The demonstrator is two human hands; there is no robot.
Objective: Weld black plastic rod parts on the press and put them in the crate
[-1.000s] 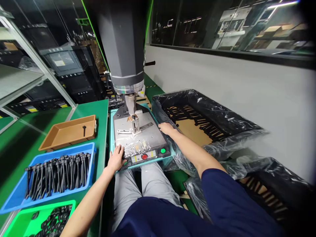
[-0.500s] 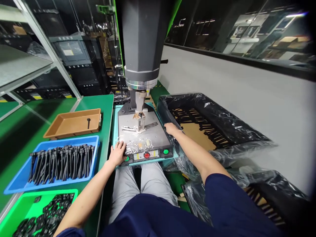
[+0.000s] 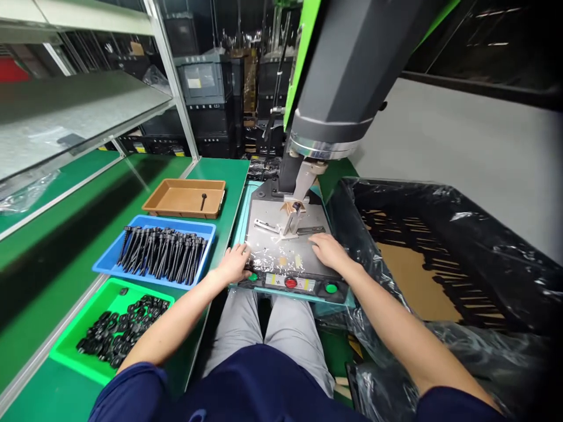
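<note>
My left hand point(image 3: 235, 264) rests at the left front corner of the machine's base, fingers lying flat beside the left green button point(image 3: 252, 276). Over the right part of the metal plate point(image 3: 268, 212), my right hand point(image 3: 331, 252) reaches in with fingers extended, nothing visible in them. Its fingertips are near the fixture point(image 3: 291, 224), which stands upright mid-plate with a small black part point(image 3: 297, 206) at its top. Directly above the fixture hangs the machine's metal horn point(image 3: 305, 179). A red button point(image 3: 291, 283) and a right green button point(image 3: 331, 288) sit on the front panel.
Left on the green table are a brown tray point(image 3: 152, 202) with one black stemmed part, a blue tray point(image 3: 104, 265) of similar parts, and a green tray point(image 3: 65, 350) of small black pieces. A plastic-lined bin point(image 3: 382, 281) with black parts on cardboard flanks the right.
My right hand has moved from the plate's right edge, by the lined bin, inward over the plate toward the fixture. My left hand stays at the left corner. The view has turned left.
</note>
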